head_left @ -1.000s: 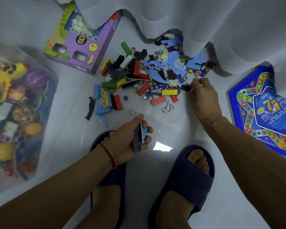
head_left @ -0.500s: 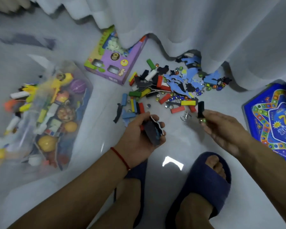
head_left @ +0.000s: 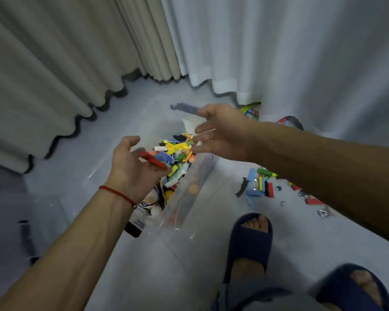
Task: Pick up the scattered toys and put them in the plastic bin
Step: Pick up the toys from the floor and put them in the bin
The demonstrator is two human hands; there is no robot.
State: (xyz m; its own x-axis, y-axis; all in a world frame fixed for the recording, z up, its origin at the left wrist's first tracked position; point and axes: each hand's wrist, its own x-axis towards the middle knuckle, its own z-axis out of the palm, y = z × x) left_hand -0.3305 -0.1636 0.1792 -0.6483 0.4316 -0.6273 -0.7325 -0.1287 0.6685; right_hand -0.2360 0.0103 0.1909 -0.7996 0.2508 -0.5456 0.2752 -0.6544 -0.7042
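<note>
Two curtains hang to the grey floor (head_left: 81,221) behind everything: a beige curtain (head_left: 54,70) beyond and to the left of the clear plastic bin (head_left: 190,198), and a white sheer curtain (head_left: 290,52) beyond and to the right of it. The bin sits on the floor in the middle of the view, its near wall see-through, and it is packed with a heap of mixed toys (head_left: 177,153) in yellow, blue, green and white, with round orange and cream shapes lower down against its wall. Both hands hover over the bin. The left hand (head_left: 133,167) is palm-up above the bin's near-left part, fingers loosely spread, with a red block (head_left: 152,160) lying on its fingers; motion blur hides whether any finger curls round it. The right hand (head_left: 220,133) is above the bin's far-right part, fingers straight and splayed, holding nothing. Right of the bin lies a scatter of toys still on the floor (head_left: 263,184): blue, green, yellow, black and red blocks, a black piece, and some small metal bits. Two feet in dark blue slippers (head_left: 248,241) stand on the near side of the bin, to its right.
</note>
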